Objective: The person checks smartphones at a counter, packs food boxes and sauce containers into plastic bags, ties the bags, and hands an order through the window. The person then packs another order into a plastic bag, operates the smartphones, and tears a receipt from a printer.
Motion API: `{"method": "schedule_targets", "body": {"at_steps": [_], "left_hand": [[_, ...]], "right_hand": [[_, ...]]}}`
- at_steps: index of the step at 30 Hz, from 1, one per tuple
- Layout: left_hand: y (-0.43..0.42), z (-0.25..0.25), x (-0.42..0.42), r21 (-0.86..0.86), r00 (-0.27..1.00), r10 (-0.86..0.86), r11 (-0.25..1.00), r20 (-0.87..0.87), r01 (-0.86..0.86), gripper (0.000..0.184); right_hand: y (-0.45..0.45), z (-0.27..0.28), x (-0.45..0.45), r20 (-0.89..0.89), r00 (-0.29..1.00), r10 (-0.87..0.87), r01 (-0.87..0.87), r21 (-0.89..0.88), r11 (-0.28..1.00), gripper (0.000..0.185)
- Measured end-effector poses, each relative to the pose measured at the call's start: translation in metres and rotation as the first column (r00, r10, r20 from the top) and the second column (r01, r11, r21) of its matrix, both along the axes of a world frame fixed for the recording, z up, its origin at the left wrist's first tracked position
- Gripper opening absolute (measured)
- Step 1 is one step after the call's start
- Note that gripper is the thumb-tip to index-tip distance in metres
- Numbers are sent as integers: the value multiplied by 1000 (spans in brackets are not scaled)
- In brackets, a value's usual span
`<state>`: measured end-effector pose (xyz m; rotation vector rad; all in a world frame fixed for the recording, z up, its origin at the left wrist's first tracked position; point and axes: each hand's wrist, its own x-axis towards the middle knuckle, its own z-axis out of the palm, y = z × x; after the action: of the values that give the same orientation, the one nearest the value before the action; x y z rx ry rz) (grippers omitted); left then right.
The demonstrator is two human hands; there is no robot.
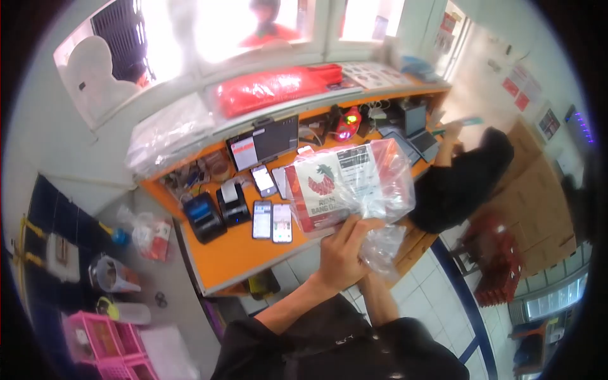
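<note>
A clear plastic bag (396,180) wraps a red and white printed box (323,190) above the orange desk. My left hand (342,250) is closed around the gathered neck of the bag, just below the box. My right hand (372,277) is mostly hidden behind my left hand and the loose plastic, so its fingers do not show. Several phones, one of them a lit white-screened phone (282,223), lie on the desk left of the bag, beside a black printer (233,204).
Behind the desk (221,256) stands a monitor (263,144), under a shelf bearing a red plastic package (272,88). A co-worker in black (465,180) sits at the right by a laptop (421,136). Pink baskets (104,339) stand lower left, cardboard (532,196) at right.
</note>
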<state>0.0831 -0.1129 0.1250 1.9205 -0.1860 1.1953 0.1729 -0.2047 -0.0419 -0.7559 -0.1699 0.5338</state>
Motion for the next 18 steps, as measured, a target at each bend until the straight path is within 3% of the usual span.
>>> {"method": "schedule_targets", "body": {"at_steps": [4, 6, 7, 11, 18], "left_hand": [[63, 8, 47, 83, 995, -81, 994, 53, 76, 35], [94, 12, 76, 210, 978, -97, 976, 183, 58, 35], [108, 18, 86, 232, 986, -114, 969, 125, 83, 33], [151, 45, 134, 381, 985, -84, 924, 152, 20, 30], [205, 69, 226, 497, 983, 10, 861, 184, -102, 26]], "right_hand": [[44, 4, 42, 7, 1000, -8, 8, -1, 1000, 66], [70, 7, 67, 17, 1000, 11, -11, 11, 1000, 66], [83, 9, 80, 25, 999, 27, -27, 17, 999, 66], [137, 20, 144, 62, 992, 112, -115, 42, 993, 64], [234, 65, 264, 174, 942, 289, -301, 46, 953, 63]]}}
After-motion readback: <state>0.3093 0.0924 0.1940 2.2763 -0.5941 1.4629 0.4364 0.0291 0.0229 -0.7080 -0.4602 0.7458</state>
